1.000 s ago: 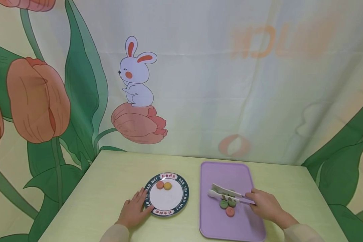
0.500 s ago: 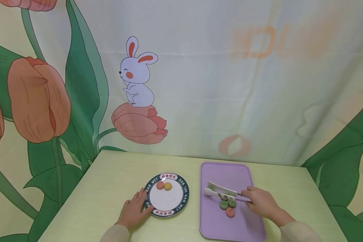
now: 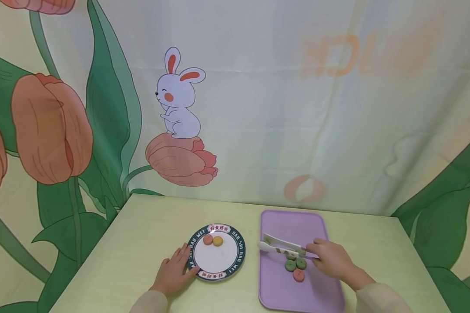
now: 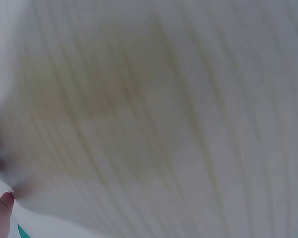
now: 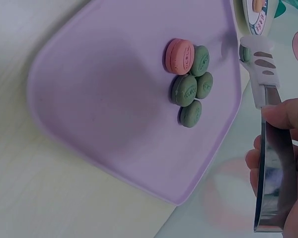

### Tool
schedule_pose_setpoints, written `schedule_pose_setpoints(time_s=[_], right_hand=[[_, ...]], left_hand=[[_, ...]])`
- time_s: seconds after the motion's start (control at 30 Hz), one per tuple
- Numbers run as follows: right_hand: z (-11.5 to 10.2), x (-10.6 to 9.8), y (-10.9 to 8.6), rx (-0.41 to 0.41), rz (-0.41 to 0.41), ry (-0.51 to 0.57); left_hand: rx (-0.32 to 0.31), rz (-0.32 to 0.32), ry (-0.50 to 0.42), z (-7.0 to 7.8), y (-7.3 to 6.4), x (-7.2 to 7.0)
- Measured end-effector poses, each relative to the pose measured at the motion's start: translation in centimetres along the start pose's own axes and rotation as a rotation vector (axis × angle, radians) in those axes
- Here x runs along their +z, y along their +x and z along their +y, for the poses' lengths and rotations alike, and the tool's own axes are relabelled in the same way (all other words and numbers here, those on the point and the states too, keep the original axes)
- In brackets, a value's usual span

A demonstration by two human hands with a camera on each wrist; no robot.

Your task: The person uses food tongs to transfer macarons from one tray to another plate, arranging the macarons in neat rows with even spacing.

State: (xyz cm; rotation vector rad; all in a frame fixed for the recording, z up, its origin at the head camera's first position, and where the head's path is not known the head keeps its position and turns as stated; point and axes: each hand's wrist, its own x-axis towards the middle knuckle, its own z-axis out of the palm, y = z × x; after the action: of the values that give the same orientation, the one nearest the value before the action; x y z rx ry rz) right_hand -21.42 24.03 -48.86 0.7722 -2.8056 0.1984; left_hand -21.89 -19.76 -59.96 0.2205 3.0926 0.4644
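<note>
My right hand (image 3: 330, 259) grips a pair of tongs (image 5: 278, 163) with white, brown-patched tips and metal arms. A green macaron (image 5: 245, 53) sits between the tips, above the purple tray (image 3: 282, 293). On that tray lie a pink macaron (image 5: 180, 57) and several green macarons (image 5: 184, 90), grouped together. My left hand (image 3: 173, 270) rests at the left rim of the round plate (image 3: 215, 258), fingers extended, thumb on the rim. The plate bears a pink macaron (image 3: 208, 239) and a yellow macaron (image 3: 217, 241). Pale cloth fills most of the left wrist view.
A pale yellow-green table (image 3: 141, 230) carries the plate on the left and the tray on the right. Behind it hangs a curtain (image 3: 250, 130) printed with tulips and a rabbit. A strip of table separates plate from tray.
My right hand and the tongs have moved left and slightly up, so the tips now reach the tray's left edge. The green macaron travels with them. My left hand keeps its place.
</note>
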Motion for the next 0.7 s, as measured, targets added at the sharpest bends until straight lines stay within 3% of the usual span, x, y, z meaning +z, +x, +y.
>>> schedule_pose_setpoints(time_s=[0.7], right_hand=[[-1.2, 1.0, 1.8, -0.062, 0.006, 0.032]], left_hand=[[-0.014, -0.014, -0.001, 0.2, 0.0, 0.0]])
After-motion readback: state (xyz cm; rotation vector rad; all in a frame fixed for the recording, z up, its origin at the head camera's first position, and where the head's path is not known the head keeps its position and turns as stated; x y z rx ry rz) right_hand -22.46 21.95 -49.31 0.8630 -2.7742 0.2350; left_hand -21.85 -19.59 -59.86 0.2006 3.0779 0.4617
